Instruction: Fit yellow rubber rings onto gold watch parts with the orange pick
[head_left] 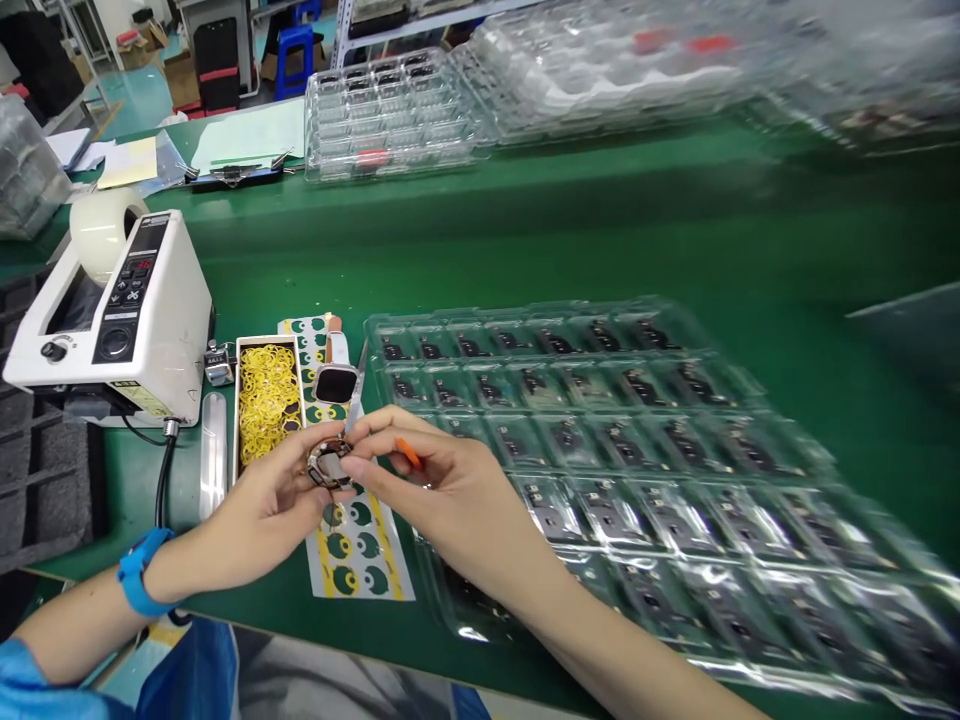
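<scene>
Just above the sticker sheet, my left hand (274, 500) pinches a small round electronic part (330, 465) with a dark ring-shaped rim and a pale middle. My right hand (442, 485) closes on the same part from the other side, its thumb and fingertips at the rim. A thin pointed metal blade (358, 385) sticks up by the right fingertips. Something orange (410, 454) shows among those fingers; whether it belongs to the blade I cannot tell. Under the hands lies a white sheet with yellow ring stickers (360, 560). A smartwatch (335, 383) rests on its upper part.
A box of yellow rings (268, 400) stands left of the hands, beside a clear strip (214, 450) and a white tape dispenser (157, 310). To the right spreads a clear tray (630, 470) of dark parts. More plastic trays (390, 115) and a clipboard (247, 140) lie behind.
</scene>
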